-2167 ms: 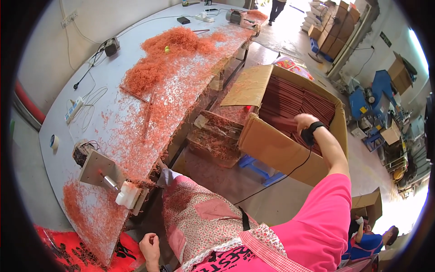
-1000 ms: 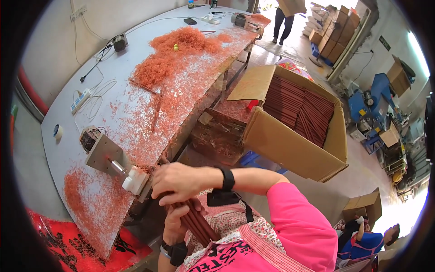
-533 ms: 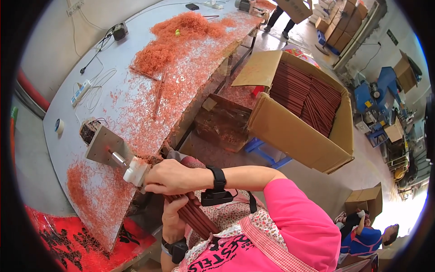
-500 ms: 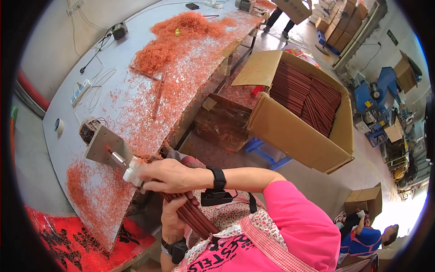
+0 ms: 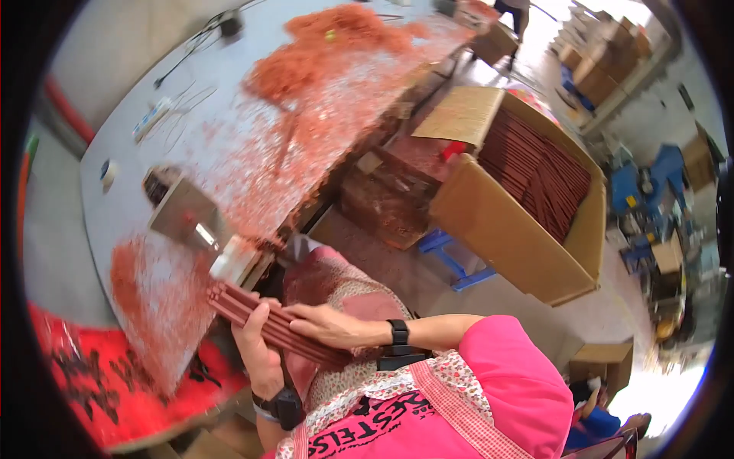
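A bundle of thin reddish-brown rods (image 5: pixel 264 316) lies across my front, its near end against my apron and its far end pointing at the small machine. My left hand (image 5: pixel 258 344) is wrapped around the bundle from below, thumb on top. Closer to the near end, my right hand (image 5: pixel 329 325) grips the rods from above. Just beyond the far tips is the machine's white block (image 5: pixel 233 258), joined by a metal shaft to an upright grey plate (image 5: pixel 183 214). The rods and the block are apart.
Orange-red shavings (image 5: pixel 294 73) heap and scatter over the pale table (image 5: pixel 122 195). To the right stands a large open cardboard box (image 5: pixel 512 229) full of similar rods. A blue stool (image 5: pixel 451 256) is beneath it. Another person (image 5: pixel 600 421) sits at the lower right.
My right hand has left the white block and moved down onto the rods. The bundle has swung out into view beside the machine. The whole view has shifted slightly.
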Demonstrator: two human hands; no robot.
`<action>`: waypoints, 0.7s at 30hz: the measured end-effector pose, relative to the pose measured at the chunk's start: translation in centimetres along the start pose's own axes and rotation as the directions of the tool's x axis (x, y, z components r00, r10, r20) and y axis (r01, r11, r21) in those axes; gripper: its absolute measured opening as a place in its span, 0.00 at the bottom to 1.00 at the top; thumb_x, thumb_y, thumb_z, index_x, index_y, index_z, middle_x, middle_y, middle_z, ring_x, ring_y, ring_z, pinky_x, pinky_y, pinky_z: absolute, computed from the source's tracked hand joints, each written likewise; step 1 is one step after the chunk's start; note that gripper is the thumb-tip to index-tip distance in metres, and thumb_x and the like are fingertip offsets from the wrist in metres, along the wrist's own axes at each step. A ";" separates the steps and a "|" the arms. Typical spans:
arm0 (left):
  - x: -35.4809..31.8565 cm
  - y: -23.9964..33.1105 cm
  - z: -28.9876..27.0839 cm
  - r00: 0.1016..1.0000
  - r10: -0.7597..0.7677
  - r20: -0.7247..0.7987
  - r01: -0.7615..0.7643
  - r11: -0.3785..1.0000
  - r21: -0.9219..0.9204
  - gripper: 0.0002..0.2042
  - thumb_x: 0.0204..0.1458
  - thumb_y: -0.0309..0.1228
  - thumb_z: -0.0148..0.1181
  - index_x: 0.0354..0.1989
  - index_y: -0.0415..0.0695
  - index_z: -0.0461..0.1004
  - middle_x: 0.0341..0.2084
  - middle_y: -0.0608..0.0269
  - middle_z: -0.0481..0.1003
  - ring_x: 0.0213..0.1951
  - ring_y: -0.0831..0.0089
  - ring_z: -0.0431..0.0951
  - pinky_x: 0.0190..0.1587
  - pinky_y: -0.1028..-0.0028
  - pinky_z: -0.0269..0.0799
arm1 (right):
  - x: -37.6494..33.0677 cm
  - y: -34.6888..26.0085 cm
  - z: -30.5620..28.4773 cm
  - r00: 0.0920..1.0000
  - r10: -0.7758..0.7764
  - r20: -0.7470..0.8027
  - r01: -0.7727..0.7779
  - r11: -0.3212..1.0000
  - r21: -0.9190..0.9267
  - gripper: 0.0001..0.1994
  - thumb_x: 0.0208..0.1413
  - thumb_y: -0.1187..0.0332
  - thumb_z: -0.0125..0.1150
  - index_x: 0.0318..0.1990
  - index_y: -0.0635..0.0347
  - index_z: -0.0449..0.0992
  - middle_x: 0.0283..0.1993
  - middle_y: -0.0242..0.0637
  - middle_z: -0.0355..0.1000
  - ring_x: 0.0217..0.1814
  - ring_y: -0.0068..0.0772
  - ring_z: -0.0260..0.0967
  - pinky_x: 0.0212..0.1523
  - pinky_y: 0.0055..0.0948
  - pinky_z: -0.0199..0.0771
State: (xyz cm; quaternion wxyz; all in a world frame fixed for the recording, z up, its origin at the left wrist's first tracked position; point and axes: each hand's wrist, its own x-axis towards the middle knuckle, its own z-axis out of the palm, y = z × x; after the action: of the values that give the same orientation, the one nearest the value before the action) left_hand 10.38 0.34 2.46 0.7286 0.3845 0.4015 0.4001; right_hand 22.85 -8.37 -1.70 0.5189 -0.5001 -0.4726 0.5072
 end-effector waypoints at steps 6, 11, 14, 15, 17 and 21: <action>0.1 2.7 -5.5 0.994 -0.024 0.104 0.017 0.998 0.063 0.18 0.43 0.22 0.62 0.45 0.37 0.68 0.29 0.59 0.74 0.32 0.68 0.77 0.37 0.71 0.74 | 1.9 -0.4 4.5 0.986 -0.068 -0.152 0.006 0.926 -0.378 0.10 0.60 0.66 0.48 0.42 0.63 0.69 0.27 0.37 0.69 0.29 0.29 0.69 0.30 0.31 0.69; -0.2 2.4 -10.8 0.972 -0.146 0.185 0.165 0.982 -0.088 0.23 0.44 0.24 0.61 0.51 0.37 0.64 0.33 0.57 0.74 0.36 0.66 0.77 0.41 0.68 0.74 | 3.7 -2.3 7.1 0.964 0.267 0.011 -0.263 0.941 0.211 0.12 0.64 0.62 0.42 0.47 0.60 0.65 0.19 0.26 0.58 0.17 0.16 0.55 0.17 0.17 0.55; -0.4 1.5 -12.6 0.947 -0.190 0.259 0.251 0.941 -0.228 0.25 0.45 0.25 0.60 0.53 0.38 0.61 0.36 0.56 0.74 0.37 0.65 0.77 0.44 0.67 0.73 | 4.6 -3.1 8.0 0.934 0.352 0.058 -0.351 0.881 0.318 0.12 0.65 0.61 0.40 0.48 0.58 0.64 0.18 0.24 0.55 0.16 0.14 0.50 0.15 0.15 0.50; -0.5 1.4 -13.1 0.935 -0.222 0.277 0.291 0.926 -0.240 0.25 0.45 0.26 0.60 0.54 0.38 0.61 0.37 0.56 0.74 0.39 0.65 0.76 0.45 0.65 0.73 | 4.9 -3.2 8.2 0.918 0.390 0.078 -0.390 0.843 0.370 0.13 0.66 0.60 0.39 0.49 0.58 0.63 0.17 0.23 0.53 0.15 0.13 0.48 0.14 0.14 0.47; -0.2 1.3 -13.8 0.906 -0.281 0.316 0.369 0.891 -0.263 0.27 0.46 0.28 0.59 0.56 0.40 0.60 0.39 0.55 0.73 0.42 0.63 0.75 0.48 0.63 0.72 | 6.1 -3.3 8.6 0.909 0.408 0.085 -0.406 0.818 0.407 0.13 0.66 0.60 0.39 0.48 0.57 0.63 0.17 0.22 0.52 0.14 0.13 0.47 0.14 0.14 0.46; 1.2 1.8 -14.8 0.904 -0.279 0.323 0.379 0.873 -0.306 0.27 0.46 0.29 0.59 0.57 0.40 0.60 0.38 0.55 0.74 0.43 0.62 0.75 0.50 0.61 0.70 | 8.8 -3.0 9.3 0.892 0.441 0.103 -0.434 0.768 0.471 0.12 0.66 0.60 0.40 0.48 0.57 0.64 0.17 0.21 0.51 0.14 0.12 0.45 0.13 0.15 0.45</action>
State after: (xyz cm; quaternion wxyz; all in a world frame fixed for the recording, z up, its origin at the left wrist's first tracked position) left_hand -2.91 5.59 -1.96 0.8922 0.2196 0.2782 0.2800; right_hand 14.11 0.86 1.63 0.4974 -0.4545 -0.1984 0.7118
